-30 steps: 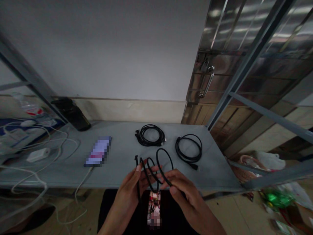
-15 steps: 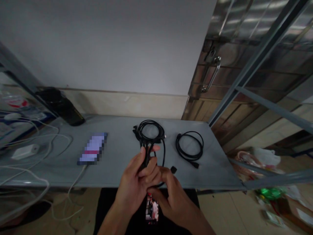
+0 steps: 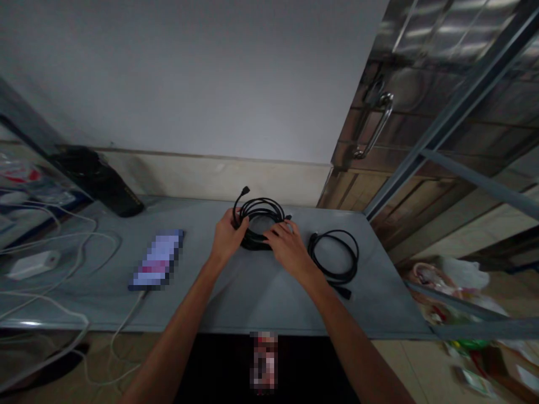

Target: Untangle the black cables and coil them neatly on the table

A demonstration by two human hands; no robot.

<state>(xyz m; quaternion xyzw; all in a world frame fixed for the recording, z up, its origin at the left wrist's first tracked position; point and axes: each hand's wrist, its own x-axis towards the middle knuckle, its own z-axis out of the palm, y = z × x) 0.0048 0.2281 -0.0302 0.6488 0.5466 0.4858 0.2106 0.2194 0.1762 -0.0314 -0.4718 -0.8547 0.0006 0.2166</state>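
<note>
In the head view, your left hand [image 3: 229, 234] held the left side of a black cable coil [image 3: 255, 244], with the thumb on the loops. Your right hand [image 3: 287, 246] touched the right side, its fingers bent over the near loops, but you could not tell if it gripped them. The coil was at the far middle part of the gray desk [image 3: 236, 300], between your hands. One black plug [image 3: 245, 191] stuck up on its far left side.

A smaller black coil [image 3: 337, 279] lay on the desk to the right of your right hand, apart from the first one. Its black end [image 3: 344, 293] was on the near side.

To the left of your left hand lay a phone [image 3: 156, 261] with a lit, blurry screen. A white cord [image 3: 130, 314] ran from its near end. A black bottle [image 3: 105, 186] leaned at the far left. A white charger [image 3: 34, 265] and white cables [image 3: 80, 252] were at the left. Another lit screen [image 3: 264, 362] showed below the near edge of the desk, over something black.
</note>
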